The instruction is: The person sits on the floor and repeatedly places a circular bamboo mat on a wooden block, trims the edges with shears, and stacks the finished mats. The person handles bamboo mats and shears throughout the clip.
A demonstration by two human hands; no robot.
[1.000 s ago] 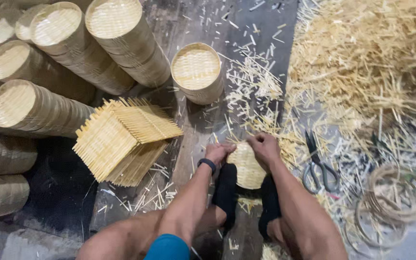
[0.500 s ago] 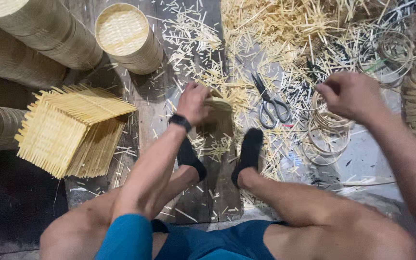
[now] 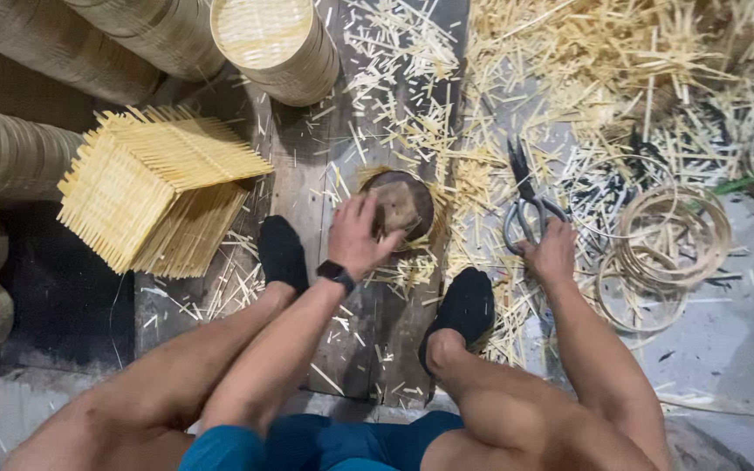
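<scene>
My left hand point(image 3: 359, 235), with a black band on the wrist, rests its fingers on a round brown wooden block point(image 3: 403, 205) ringed by thin bamboo strips on the plank floor. My right hand point(image 3: 550, 255) reaches to the right and closes around the handles of large grey shears point(image 3: 524, 196) lying among bamboo offcuts. Both my feet in black socks point(image 3: 283, 253) point(image 3: 462, 307) sit either side of the block.
A stack of square woven bamboo mats point(image 3: 146, 192) lies to the left. Round bamboo baskets point(image 3: 274, 44) are piled at the top left. Loose bamboo splinters point(image 3: 604, 70) cover the upper right. Coiled bamboo hoops point(image 3: 665, 240) lie at the right.
My right hand has dropped from mid-air down onto the shears' handles. My left hand stayed at the round block, which now shows bare where a woven piece was held before.
</scene>
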